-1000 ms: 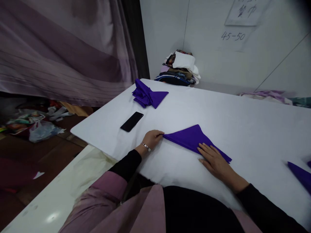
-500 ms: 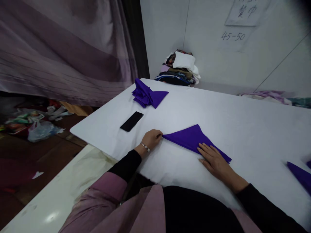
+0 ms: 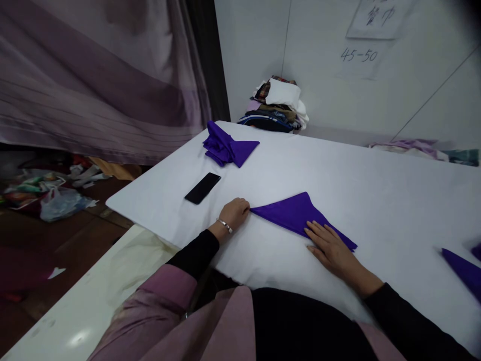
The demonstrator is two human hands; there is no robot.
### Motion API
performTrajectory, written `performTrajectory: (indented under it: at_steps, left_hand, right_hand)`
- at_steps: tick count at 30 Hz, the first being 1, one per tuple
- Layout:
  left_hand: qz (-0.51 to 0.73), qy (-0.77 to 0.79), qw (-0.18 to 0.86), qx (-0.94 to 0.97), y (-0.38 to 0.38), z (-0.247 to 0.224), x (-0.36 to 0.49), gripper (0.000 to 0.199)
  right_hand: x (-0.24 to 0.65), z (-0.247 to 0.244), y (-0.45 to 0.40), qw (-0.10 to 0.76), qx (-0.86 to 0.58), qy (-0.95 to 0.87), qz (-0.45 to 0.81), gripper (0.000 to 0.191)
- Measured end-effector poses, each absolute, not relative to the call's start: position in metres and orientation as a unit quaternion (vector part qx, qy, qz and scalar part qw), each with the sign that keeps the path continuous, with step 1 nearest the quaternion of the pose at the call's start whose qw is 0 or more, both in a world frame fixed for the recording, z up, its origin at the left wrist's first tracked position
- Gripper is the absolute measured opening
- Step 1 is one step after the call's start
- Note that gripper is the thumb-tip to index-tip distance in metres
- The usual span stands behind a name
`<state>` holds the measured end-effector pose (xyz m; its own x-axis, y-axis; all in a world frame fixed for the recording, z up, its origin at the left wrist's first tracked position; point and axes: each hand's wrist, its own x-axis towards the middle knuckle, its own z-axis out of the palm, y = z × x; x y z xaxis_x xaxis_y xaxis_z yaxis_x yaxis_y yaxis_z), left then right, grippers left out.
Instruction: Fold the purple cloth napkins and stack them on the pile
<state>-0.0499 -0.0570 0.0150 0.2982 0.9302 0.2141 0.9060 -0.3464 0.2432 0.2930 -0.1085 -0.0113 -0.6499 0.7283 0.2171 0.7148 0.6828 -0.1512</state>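
A folded purple cloth [image 3: 287, 213] lies on the white table [image 3: 376, 200], its narrow left end tapering to a point. My left hand [image 3: 235, 213], with a silver bracelet at the wrist, pinches that left tip between closed fingers. Flat on the lower right part of the same cloth rests my right hand [image 3: 328, 245], fingers stretched out and thumb apart on the white surface. A crumpled purple cloth bundle [image 3: 225, 145] sits near the table's far left corner.
A black phone [image 3: 203, 188] lies left of my left hand. More purple cloth [image 3: 464, 271] is at the right edge. Folded clothes [image 3: 278, 105] are stacked by the wall behind the table. A large curtain [image 3: 112, 75] hangs at the left, above plastic bags [image 3: 63, 203].
The view has shifted very slightly. The fingers of my left hand look a little more closed over the cloth's tip; my right hand stays in place on the cloth.
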Motion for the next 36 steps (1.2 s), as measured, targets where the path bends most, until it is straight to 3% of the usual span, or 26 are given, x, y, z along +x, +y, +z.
performTrajectory:
  at_steps: [9,19,26,29,36]
  left_hand:
    - [0.113,0.522,0.034,0.845,-0.059,0.024,-0.058,0.018]
    - [0.175,0.539,-0.010,0.824,-0.064,0.031,-0.025,0.028]
    - [0.117,0.348,0.030,0.930,-0.067,0.023,0.043,0.060]
    - [0.074,0.369,0.061,0.924,-0.058,0.013,0.045,0.068]
    - [0.059,0.420,0.045,0.905,-0.045,0.003,0.016,0.068]
  right_hand:
    - [0.292,-0.008,-0.109,0.130,-0.402,-0.906,0.035,0.045]
    - [0.290,-0.005,-0.109,0.121,-0.413,-0.900,0.067,0.046]
    - [0.287,-0.001,-0.110,0.142,-0.413,-0.896,0.082,0.046]
    - [0.288,0.001,-0.111,0.130,-0.420,-0.894,0.093,0.047]
    - [0.310,0.004,-0.118,0.098,-0.437,-0.888,0.107,0.056]
